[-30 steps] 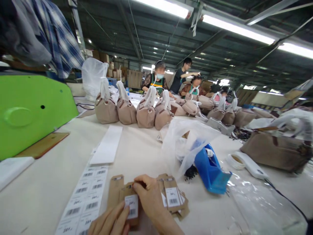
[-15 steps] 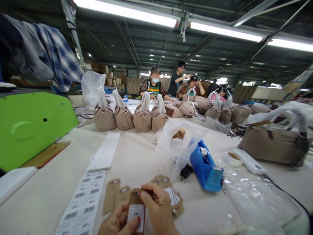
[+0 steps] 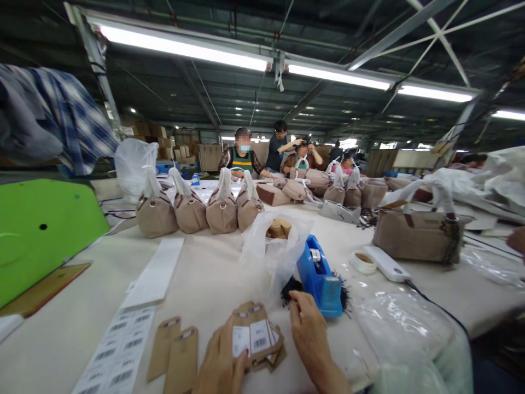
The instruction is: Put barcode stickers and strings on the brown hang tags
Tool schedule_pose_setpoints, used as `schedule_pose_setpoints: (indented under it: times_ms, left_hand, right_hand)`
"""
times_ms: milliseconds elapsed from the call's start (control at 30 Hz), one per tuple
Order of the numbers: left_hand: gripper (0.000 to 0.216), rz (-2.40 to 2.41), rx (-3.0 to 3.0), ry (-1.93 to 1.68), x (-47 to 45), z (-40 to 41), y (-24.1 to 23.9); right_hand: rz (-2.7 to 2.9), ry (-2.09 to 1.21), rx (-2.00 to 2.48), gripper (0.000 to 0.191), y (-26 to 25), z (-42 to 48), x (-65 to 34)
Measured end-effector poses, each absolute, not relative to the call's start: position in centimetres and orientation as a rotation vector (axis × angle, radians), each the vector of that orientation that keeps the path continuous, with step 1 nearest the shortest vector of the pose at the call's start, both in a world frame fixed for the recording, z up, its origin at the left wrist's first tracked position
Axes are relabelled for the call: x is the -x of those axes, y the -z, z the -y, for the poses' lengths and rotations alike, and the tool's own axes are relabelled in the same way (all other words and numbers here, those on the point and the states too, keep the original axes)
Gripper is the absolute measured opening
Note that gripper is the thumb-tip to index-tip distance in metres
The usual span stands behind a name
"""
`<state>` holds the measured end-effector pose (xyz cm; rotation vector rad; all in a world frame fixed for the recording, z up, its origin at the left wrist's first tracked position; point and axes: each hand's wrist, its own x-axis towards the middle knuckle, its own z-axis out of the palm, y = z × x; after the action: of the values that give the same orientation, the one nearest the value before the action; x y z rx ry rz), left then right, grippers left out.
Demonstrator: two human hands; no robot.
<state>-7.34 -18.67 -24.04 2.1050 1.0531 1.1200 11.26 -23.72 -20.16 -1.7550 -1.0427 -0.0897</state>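
Here, stickered kraft hang tags (image 3: 260, 338) lie piled at bottom centre, long axes mostly up the frame, clipped-corner ends toward the top. The left hand (image 3: 219, 358) laps its thumb over the leftmost; the right hand (image 3: 308, 327) curls near black fasteners (image 3: 290, 287). I cannot tell whether either grips.

From here I count four bags (image 3: 222, 213) in the far-left row, one bag (image 3: 410, 238) nearer at right, two tags (image 3: 181, 361) near left, one dispenser (image 3: 326, 298), one roll (image 3: 363, 267), one machine (image 3: 53, 235).

white table (image 3: 213, 284) | brown tags (image 3: 259, 335) | label sheet (image 3: 118, 346) | blue tape dispenser (image 3: 325, 285) | taupe bags (image 3: 222, 214)
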Motion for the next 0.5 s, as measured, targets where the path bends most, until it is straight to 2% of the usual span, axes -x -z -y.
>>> schedule_pose_setpoints:
  times_ms: [200,500]
  left_hand:
    - [0.038,-1.147,-2.557,-1.088,8.3,17.9,25.3]
    - [0.034,-0.973,-3.043,-1.332,8.6,15.2,27.3]
  right_hand:
    - [1.110,0.296,1.879,0.033,22.9,25.3,-14.7]
    - [1.266,0.433,2.127,0.045,21.9,22.5,-14.8]
